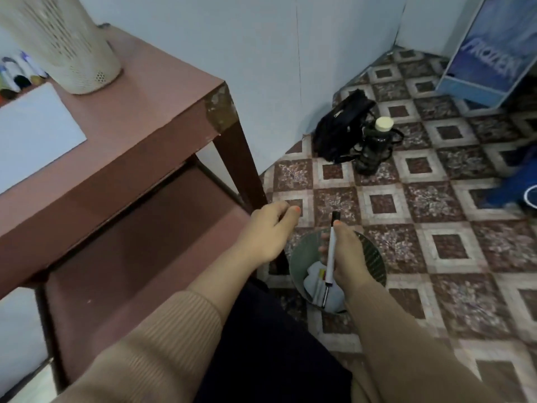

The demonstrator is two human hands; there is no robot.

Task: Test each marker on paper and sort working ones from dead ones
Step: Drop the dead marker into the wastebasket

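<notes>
Marker (331, 251): held over the bin (374, 257), long axis 12-to-6, cap at 12 o'clock.
Right hand (347, 254) grip: curled round the marker's barrel.
Left hand (270, 228) grip: loosely curled, holding nothing, at 10 o'clock of the marker.
Coming move: likely a drop, since the bin lies under the right grip.

Dusty reddish-brown on the table (130, 135), flaking to mottled tan at its corner. Plain white for the paper (32, 132); cream with a dotted perforation pattern for the basket (66, 45). White barrel and black cap on the marker (331, 251); grey-green for the bin (374, 254). Orange nail polish on the left hand (270, 228). Ribbed tan sleeves (162, 341). Floor tiles (436, 205) in marbled maroon squares framed in cream, set diamond-wise. Black bag (340, 126); dark bottle (373, 149) with a cream cap; blue box (488, 53) lettered in white.
</notes>
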